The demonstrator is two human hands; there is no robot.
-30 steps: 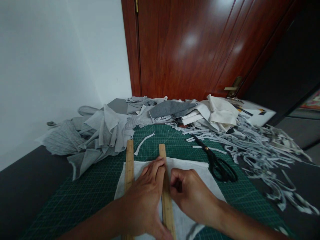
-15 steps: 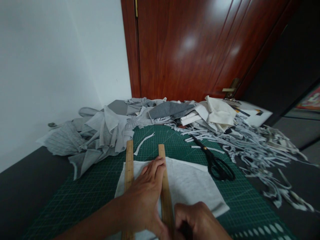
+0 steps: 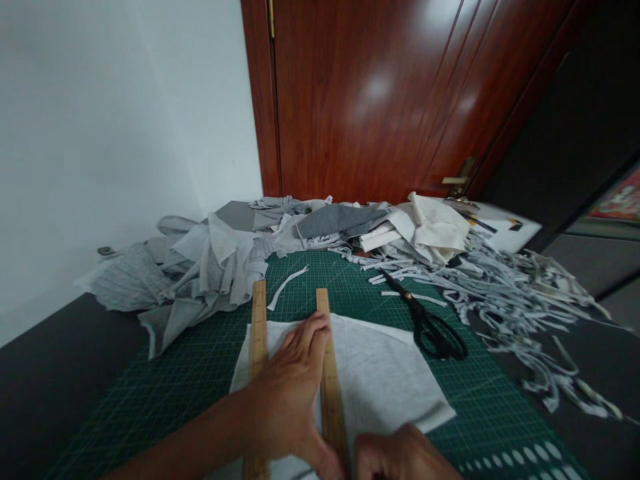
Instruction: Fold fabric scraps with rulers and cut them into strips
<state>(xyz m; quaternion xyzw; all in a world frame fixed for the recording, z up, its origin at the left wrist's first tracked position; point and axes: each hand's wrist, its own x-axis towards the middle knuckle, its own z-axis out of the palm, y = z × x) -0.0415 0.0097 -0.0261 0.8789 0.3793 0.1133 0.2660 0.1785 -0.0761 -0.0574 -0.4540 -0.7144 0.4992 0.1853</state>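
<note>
A piece of light grey fabric (image 3: 385, 367) lies flat under two wooden rulers. My left hand (image 3: 293, 393) presses down on the right-hand ruler (image 3: 331, 387), its fingertips near the far end and its thumb close to the near end. The left-hand ruler (image 3: 259, 327) runs beside it, partly covered by my wrist. At the bottom edge, my right hand (image 3: 403, 457) is closed in a fist just right of the pressed ruler. Whatever it grips is hidden. Black-handled scissors (image 3: 433, 330) rest to the right of the fabric.
The green cutting mat (image 3: 165, 393) spreads beneath everything. Grey cloth pieces (image 3: 200, 267) are heaped at the left, and more folded fabric (image 3: 435, 227) at the back. Tangled cut strips (image 3: 525, 293) pile along the right. One loose strip (image 3: 287, 287) lies beyond the rulers. A brown door (image 3: 360, 100) stands behind.
My right hand has slid down toward the bottom edge, along the ruler. My left hand and both rulers stay in place.
</note>
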